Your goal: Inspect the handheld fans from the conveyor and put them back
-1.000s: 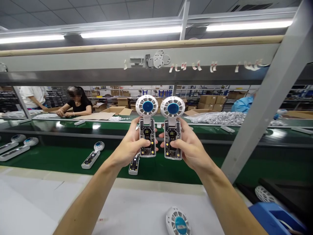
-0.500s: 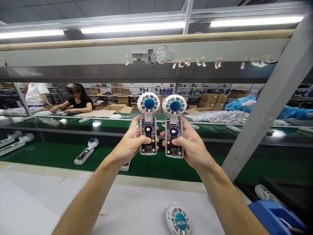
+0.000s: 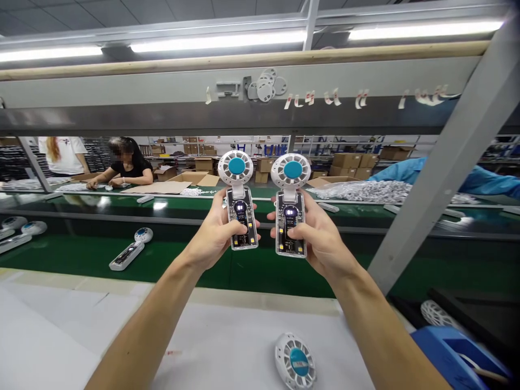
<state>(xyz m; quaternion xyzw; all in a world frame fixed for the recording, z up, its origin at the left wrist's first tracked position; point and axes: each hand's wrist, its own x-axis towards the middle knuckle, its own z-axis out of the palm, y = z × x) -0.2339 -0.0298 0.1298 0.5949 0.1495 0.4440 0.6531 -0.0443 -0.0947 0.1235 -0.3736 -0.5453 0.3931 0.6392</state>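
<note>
My left hand (image 3: pixel 213 230) is wrapped round a handheld fan (image 3: pixel 242 241), its thumb pressed on the front of the clear-cased handle. My right hand (image 3: pixel 320 230) grips a second handheld fan (image 3: pixel 291 246) in the same way, thumb on the handle's front. Both fans are held upright side by side above the green belt, a small gap between them. Each has a white round head with a blue centre, and a lit display on a dark circuit board. On the white tabletop below lies another white fan head (image 3: pixel 296 362) with a blue centre.
Several more fans, one of them a fan (image 3: pixel 128 254), lie on the green conveyor belt (image 3: pixel 170 265) at left. A blue container (image 3: pixel 450 352) stands at lower right beside a slanted metal post (image 3: pixel 439 157). Across the belt are a seated person (image 3: pixel 130 162) and a blue sleeve (image 3: pixel 483 176).
The left fan has moved left and tilted slightly, widening the gap between the two. The fans on the belt have shifted left. Both displays stay lit.
</note>
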